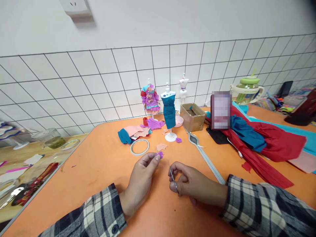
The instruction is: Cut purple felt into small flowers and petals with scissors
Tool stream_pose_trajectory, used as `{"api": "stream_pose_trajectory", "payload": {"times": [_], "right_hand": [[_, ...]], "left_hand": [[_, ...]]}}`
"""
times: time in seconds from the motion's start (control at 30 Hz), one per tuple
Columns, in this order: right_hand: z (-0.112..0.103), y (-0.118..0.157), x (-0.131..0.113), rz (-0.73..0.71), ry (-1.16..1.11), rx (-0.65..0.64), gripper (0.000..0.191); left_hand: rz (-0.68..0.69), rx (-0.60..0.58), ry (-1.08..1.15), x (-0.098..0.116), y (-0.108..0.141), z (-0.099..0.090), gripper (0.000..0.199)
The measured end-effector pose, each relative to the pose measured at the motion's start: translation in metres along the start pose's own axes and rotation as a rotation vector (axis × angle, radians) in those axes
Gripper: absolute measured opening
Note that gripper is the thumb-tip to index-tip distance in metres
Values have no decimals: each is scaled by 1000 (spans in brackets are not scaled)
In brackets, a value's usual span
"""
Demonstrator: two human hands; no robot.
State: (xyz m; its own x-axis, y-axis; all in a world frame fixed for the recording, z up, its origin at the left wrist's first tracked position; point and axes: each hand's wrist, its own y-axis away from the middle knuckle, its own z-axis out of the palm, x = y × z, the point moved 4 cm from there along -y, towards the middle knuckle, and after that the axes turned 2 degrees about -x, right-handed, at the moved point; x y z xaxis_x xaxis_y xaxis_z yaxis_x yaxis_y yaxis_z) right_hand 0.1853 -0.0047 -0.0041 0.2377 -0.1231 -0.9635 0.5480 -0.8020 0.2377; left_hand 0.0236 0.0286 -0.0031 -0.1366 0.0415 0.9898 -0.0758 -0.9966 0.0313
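Between the thumb and fingers of my left hand [143,177] is a small ruffled purple crepe paper piece [160,154]. My right hand [186,181] is wrapped round slim scissors [171,172], their narrow metal tip pointing up and a loop showing by the thumb. The tip is apart from the purple piece, a little to its right. Beyond my hands a white mini dress form [170,136] stands upright, wearing a teal wrapped dress [169,112]. Another purple ruffle [178,140] lies beside its base, and peach scraps [161,147] lie in front.
A tape roll [140,147] and crepe scraps [133,131] lie on the left. Behind are a dressed form [150,100], a bare-looking form [183,89], a cardboard box [193,118] and a pink bowl [179,121]. At right stand a phone [221,110], red crepe paper [281,138] and a jug [247,92].
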Motion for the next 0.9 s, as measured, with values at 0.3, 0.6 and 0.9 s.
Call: {"api": "stream_pose_trajectory", "payload": {"times": [0.3,0.6,0.9], "right_hand": [[-2,1,-4,-95,219,116,38],[-4,-1,-5,-127,200,178,35],[-1,-5,-1,-134,83,185,28]], "left_hand": [[20,-68,-78,5,7,10,23],[-18,-139,-128,1,6,10,27],[-72,-122,-13,-5,6,12,30]]}}
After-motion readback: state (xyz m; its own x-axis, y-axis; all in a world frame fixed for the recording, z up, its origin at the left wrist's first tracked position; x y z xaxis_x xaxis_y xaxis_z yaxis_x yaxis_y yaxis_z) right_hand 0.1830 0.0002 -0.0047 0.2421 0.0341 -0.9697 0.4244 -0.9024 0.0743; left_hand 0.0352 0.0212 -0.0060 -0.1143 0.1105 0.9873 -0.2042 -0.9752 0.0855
